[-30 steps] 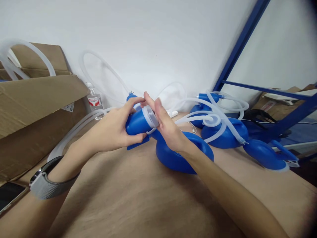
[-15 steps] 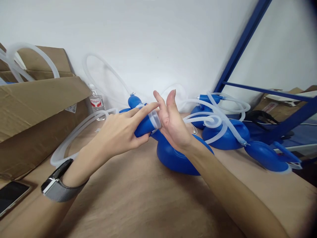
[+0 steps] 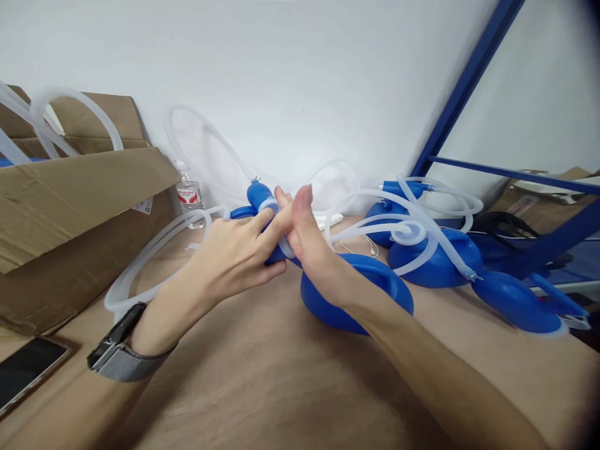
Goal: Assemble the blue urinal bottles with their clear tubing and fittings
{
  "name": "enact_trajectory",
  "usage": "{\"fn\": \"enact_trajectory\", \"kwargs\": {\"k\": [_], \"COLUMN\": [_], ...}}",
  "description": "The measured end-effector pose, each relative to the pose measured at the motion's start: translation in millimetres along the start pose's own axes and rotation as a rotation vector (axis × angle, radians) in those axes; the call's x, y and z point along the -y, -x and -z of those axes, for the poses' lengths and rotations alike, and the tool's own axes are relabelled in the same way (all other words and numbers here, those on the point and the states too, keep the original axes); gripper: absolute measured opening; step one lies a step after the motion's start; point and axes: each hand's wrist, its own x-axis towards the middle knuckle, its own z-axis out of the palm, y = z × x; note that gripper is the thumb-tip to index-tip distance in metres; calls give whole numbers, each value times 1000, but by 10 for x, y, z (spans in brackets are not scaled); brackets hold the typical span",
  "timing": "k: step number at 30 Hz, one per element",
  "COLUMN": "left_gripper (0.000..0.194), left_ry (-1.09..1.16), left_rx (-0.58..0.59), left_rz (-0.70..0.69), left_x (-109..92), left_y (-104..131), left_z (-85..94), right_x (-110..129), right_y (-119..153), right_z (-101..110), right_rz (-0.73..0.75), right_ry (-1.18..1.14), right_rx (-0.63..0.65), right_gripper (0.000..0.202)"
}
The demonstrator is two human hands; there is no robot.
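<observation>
A blue urinal bottle (image 3: 323, 307) with a side handle lies on the brown tabletop. My left hand (image 3: 234, 253) is closed around its neck, with the thumb below. At the neck's mouth is a translucent collar (image 3: 285, 247), mostly covered by my fingers. My right hand (image 3: 315, 250) has its palm flat against that mouth, fingers stretched out and thumb up, overlapping my left fingertips. Just behind my hands sits another blue piece (image 3: 259, 192) with a translucent band, its thin end tied to a clear tube.
Blue bottles (image 3: 434, 262) with coiled clear tubes (image 3: 412, 232) lie to the right, near a blue metal frame (image 3: 462, 94). On the left stand a cardboard box (image 3: 84, 200) holding tubes, a water bottle (image 3: 189, 197) and a phone (image 3: 30, 372). A white wall (image 3: 300, 81) rises behind.
My right palm has moved left onto the mouth of the neck, covering most of the translucent collar. My left hand still grips the neck. The whole view has shifted slightly.
</observation>
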Motion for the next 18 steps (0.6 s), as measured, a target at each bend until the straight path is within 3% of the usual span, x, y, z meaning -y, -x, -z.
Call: {"fn": "enact_trajectory", "kwargs": {"k": [5, 8, 10, 12, 18], "left_gripper": [80, 73, 78, 85, 82], "left_ry": [310, 581, 721, 806, 822], "left_rx": [-207, -348, -349, -277, -246], "left_rz": [33, 117, 206, 271, 317], "left_x": [127, 222, 281, 320, 318], "left_y": [19, 39, 43, 37, 20], "left_z": [66, 102, 106, 101, 121], "right_x": [99, 86, 26, -49, -132], "right_y": [-39, -44, -59, -85, -139], "right_z": [265, 437, 474, 462, 445], "right_rz": [77, 140, 175, 178, 129], "right_ry": [-150, -123, -66, -51, -116], "right_rx": [80, 18, -10, -7, 13], "right_gripper": [87, 68, 47, 37, 42]}}
